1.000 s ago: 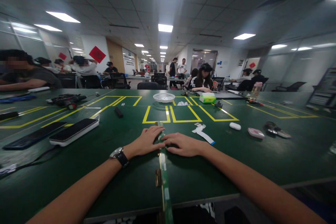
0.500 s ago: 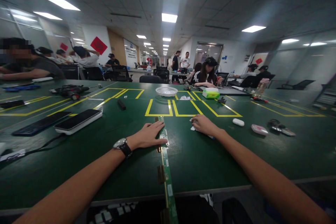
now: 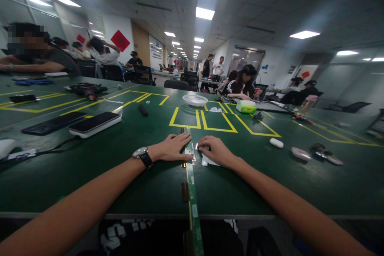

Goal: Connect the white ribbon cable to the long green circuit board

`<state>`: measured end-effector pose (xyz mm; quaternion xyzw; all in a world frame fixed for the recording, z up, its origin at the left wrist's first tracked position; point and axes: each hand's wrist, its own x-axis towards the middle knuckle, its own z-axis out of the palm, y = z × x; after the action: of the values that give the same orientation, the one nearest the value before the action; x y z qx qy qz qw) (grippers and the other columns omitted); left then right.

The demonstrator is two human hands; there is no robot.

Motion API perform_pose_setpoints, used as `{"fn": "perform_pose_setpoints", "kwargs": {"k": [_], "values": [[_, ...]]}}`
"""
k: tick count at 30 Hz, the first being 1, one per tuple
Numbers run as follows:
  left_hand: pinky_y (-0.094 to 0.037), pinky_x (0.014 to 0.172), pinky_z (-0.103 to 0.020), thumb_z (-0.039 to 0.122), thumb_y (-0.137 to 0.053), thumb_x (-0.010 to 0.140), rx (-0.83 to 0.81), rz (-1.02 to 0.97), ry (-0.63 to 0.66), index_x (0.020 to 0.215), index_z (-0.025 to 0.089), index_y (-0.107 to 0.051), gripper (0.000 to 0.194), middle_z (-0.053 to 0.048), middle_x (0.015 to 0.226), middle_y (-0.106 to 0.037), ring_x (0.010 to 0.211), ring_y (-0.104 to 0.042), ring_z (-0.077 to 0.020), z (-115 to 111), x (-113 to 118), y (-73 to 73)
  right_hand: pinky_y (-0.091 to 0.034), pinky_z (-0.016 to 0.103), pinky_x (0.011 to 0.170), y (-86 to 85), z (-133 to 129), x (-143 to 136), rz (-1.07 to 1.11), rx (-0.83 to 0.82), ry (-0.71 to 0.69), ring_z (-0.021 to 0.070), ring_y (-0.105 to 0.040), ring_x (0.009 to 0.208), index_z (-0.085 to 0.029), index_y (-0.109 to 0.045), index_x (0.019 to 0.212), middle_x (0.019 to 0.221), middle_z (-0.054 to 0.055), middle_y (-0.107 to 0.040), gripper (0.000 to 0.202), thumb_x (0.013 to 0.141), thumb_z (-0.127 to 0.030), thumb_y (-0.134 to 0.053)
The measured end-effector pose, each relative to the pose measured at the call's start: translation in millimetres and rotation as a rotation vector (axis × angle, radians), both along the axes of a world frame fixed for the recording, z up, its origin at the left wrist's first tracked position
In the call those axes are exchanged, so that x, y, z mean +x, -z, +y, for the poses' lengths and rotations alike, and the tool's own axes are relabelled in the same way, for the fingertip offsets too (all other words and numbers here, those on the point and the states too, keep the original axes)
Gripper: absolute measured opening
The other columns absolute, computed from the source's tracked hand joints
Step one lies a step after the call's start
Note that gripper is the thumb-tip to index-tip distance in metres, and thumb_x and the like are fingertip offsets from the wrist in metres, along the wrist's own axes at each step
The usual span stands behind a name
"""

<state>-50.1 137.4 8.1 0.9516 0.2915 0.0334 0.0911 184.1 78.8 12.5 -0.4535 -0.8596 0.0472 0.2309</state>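
A long narrow green circuit board (image 3: pixel 194 200) with brown tabs along its left side lies on the green table and sticks out past the front edge. My left hand (image 3: pixel 172 147) rests flat across the far part of the board, fingers spread. Just right of the board is my right hand (image 3: pixel 216 150), its fingertips pinched on a small whitish piece (image 3: pixel 196 146) too small to name. White crumpled paper (image 3: pixel 207 160) lies under and beside that hand.
Left: two dark phone-like devices (image 3: pixel 95 123) and a cable. Ahead: a white basket (image 3: pixel 195 100), a green and white tissue pack (image 3: pixel 246 107) and yellow tape outlines. Right: a white case (image 3: pixel 276 143) and a pink box (image 3: pixel 301 154). People sit beyond the table.
My right hand has moved left from the white paper to the board's side, with a small piece at its fingertips. My left hand stays on the board. The view has tilted slightly.
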Motion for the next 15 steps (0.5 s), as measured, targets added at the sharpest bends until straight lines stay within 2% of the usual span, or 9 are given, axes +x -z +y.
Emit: {"fn": "perform_pose_setpoints", "kwargs": {"k": [8,15], "values": [[-0.012,0.116,-0.051,0.078,-0.035,0.088,-0.02,-0.02,-0.001,0.155,0.013,-0.02,0.095,-0.016,0.161,-0.012,0.149,-0.013,-0.0321,-0.9,1.7,0.5,-0.048,0.034,0.089,1.7,1.2,-6.1,0.006,0.014,0.02,0.0204,-0.064,0.094,-0.017,-0.074,0.093,0.099,0.008,-0.072,0.013,0.085,-0.012,-0.064],[-0.012,0.115,-0.052,0.078,-0.033,0.089,0.003,0.005,0.002,0.156,0.016,-0.019,0.092,-0.017,0.161,-0.011,0.149,-0.013,-0.0309,-2.7,4.0,-0.5,-0.048,0.035,0.089,2.9,1.3,-4.5,0.04,0.029,-0.015,0.02,-0.065,0.094,-0.019,-0.075,0.091,0.099,0.007,-0.073,0.016,0.084,-0.009,-0.064]]}}
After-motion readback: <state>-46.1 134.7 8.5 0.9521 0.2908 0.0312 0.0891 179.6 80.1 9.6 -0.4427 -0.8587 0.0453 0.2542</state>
